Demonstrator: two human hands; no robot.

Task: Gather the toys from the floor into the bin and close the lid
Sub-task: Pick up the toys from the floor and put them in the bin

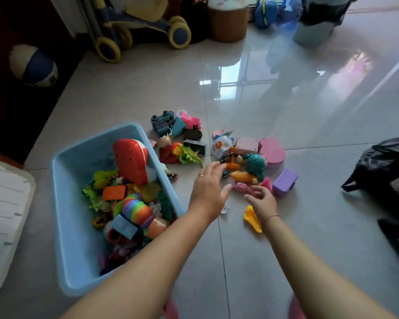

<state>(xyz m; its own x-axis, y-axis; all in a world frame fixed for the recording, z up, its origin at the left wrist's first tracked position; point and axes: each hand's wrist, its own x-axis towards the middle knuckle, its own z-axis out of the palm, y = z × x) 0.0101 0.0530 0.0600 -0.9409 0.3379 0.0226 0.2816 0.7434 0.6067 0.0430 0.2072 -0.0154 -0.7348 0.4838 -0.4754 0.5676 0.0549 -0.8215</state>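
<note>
A light blue bin (65, 203) stands on the tiled floor at the left, holding several toys, among them a red and white one (130, 160) and a rainbow coil (136, 209). To its right a pile of small toys lies on the floor: a teal figure (256, 164), orange carrots (241, 176), a purple block (285, 181), a pink case (272, 150), a yellow piece (252, 218). My left hand (209, 187) hovers open over the pile's near edge. My right hand (262, 199) is open beside a pink toy (241, 187), fingers near it.
A white lid (5, 203) lies left of the bin. A black bag (382, 166) sits at the right. A stroller (136, 26), a ball (32, 65) and a brown stool (227, 21) stand along the back.
</note>
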